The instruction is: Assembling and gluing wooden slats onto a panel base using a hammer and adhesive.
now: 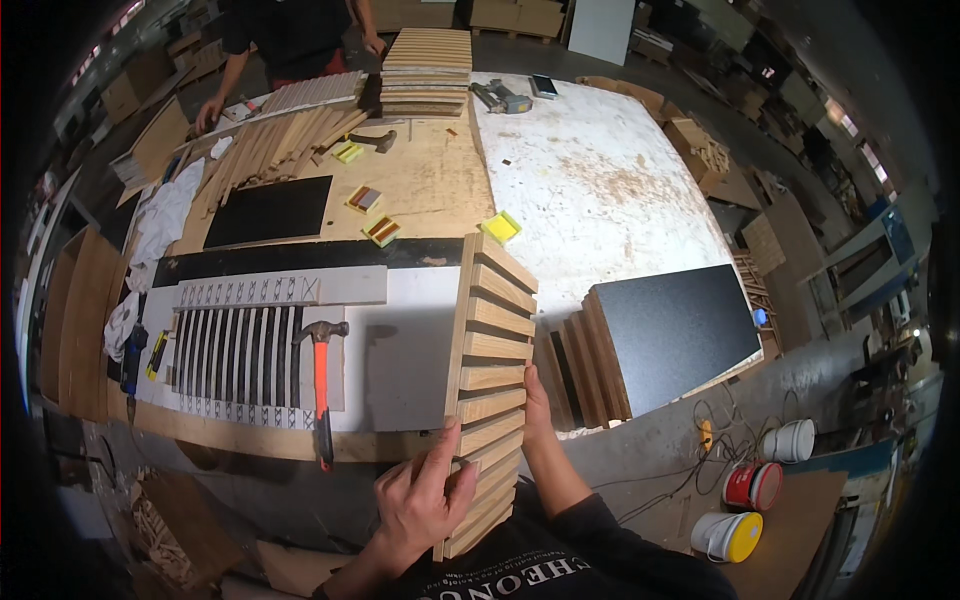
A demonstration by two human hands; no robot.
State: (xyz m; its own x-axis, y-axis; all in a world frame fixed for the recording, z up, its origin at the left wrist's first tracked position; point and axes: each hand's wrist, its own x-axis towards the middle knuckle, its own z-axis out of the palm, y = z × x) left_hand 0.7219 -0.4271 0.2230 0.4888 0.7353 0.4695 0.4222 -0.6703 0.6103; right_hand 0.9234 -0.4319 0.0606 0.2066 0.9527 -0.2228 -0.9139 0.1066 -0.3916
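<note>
A slatted wooden panel (497, 375), light strips fixed across a long side rail, stands tilted on edge close to my body. My left hand (425, 497) grips its left rail low down, with the index finger lying along the wood. On the opposite side my right hand (538, 402) holds the panel's edge, its fingers partly hidden behind the slats. A claw hammer (321, 385) with an orange handle lies left of the panel, its grip over the bench edge. Beside it is a white jig board (365, 286) with dark parallel slots and pencilled crosses.
Dark-faced boards (675, 335) are stacked at the right. Farther back lie a nail gun (502, 97), another hammer (375, 140), loose wood strips (275, 145) and stacked slatted panels (427, 70). Another person (290, 40) stands across the bench. Buckets (752, 487) and cables occupy the floor at right.
</note>
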